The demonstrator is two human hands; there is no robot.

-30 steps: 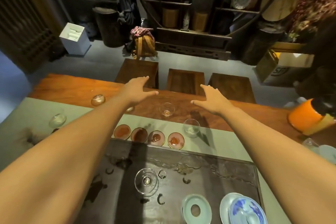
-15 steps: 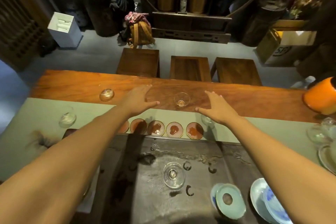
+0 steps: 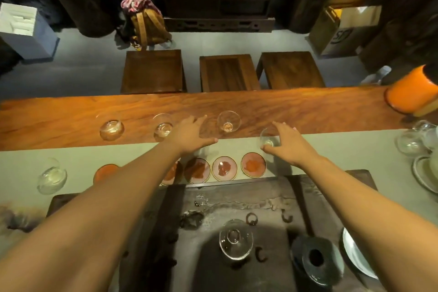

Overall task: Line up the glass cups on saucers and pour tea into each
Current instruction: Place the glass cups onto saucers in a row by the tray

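both hands out over the cups, none on saucers yet

right hand (image 3: 288, 147) is at a glass cup (image 3: 267, 141) near the edge of the wooden table (image 3: 71, 116), thumb under & fingers curled round the rim; looks like contact, can't tell if gripped. left hand (image 3: 189, 134) is flat, fingers spread, holding nothing, between a cup on its left (image 3: 163, 127) & the far middle cup (image 3: 228, 121). 2 more cups sit further left (image 3: 111, 129) (image 3: 52, 176). saucers (image 3: 224, 168) are in a row on the pale mat, just far of the dark tray (image 3: 237, 197), pink w/ red blotches & gold rims, some hidden under the left arm. best way imo: pinch low on the wall, lift straight, set dead centre on the right-end saucer (image 3: 253, 164). cups are small, clear, thin & rounded, prob slippery.
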